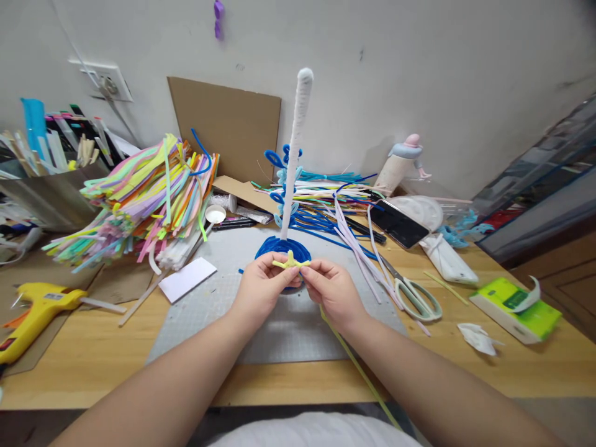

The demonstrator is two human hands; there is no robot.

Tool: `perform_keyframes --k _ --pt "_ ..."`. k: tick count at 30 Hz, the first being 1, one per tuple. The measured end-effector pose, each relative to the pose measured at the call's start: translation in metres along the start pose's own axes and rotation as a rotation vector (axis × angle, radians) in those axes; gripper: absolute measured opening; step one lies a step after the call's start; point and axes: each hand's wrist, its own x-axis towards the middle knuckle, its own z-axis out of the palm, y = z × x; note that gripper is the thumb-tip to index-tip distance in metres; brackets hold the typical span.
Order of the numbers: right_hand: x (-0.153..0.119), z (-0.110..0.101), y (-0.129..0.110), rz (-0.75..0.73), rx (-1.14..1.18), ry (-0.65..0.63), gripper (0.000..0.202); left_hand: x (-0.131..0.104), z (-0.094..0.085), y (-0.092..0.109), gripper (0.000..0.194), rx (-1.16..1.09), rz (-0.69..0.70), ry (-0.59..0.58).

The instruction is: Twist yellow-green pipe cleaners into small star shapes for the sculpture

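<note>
A yellow pipe cleaner, bent into a small pronged shape, is pinched between both hands above the grey cutting mat. My left hand grips its left side with thumb and fingers. At its right side, my right hand holds it the same way, and a long yellow tail hangs below that hand toward the table edge. Just behind stands a white wrapped post on a round blue coiled base, partly hidden by my hands. Blue looped pieces sit beside the post.
Left are a pipe cleaner bundle, a yellow glue gun and a white card. Loose pipe cleaners, scissors, a phone and a green tissue pack lie right. Cardboard leans on the wall.
</note>
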Motion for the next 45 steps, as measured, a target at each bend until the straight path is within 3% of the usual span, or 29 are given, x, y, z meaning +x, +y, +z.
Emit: perform_keyframes --k 3,7,12,16,20,25,29,36,40,45 --pt "-0.004 0.002 0.001 -0.086 -0.210 0.044 0.019 0.000 0.000 -0.002 0.029 0.062 0.052 0.029" --pt "-0.009 -0.004 -0.001 -0.358 -0.697 0.018 0.012 -0.001 -0.003 -0.006 0.021 0.276 0.149 0.048" --pt "-0.010 -0.013 -0.010 -0.585 -1.224 -0.152 0.016 0.001 -0.009 -0.007 0.009 0.630 0.302 0.047" --pt "-0.007 -0.017 -0.016 -0.655 -1.373 -0.280 0.020 0.006 -0.016 -0.004 0.007 0.707 0.249 -0.073" --pt "-0.001 -0.023 -0.024 -0.646 -1.274 -0.388 0.019 0.009 -0.021 0.004 0.010 0.655 0.063 -0.198" --pt "0.003 -0.028 -0.035 -0.417 -0.860 -0.584 0.010 0.006 -0.024 0.020 0.016 0.409 -0.274 -0.502" --pt "-0.002 -0.024 -0.036 -0.316 -0.523 -0.557 0.010 0.004 -0.025 0.024 0.018 0.136 -0.438 -0.638" --pt "-0.003 -0.017 -0.024 -0.395 -0.413 -0.335 0.006 0.005 -0.023 0.018 0.020 -0.102 -0.433 -0.548" --pt "0.000 -0.013 -0.015 -0.310 -0.406 -0.216 0.007 0.006 -0.018 0.013 0.020 -0.129 -0.363 -0.417" --pt "0.003 -0.007 -0.015 -0.177 -0.301 -0.165 0.006 0.005 -0.009 0.004 0.023 -0.138 -0.248 -0.224"
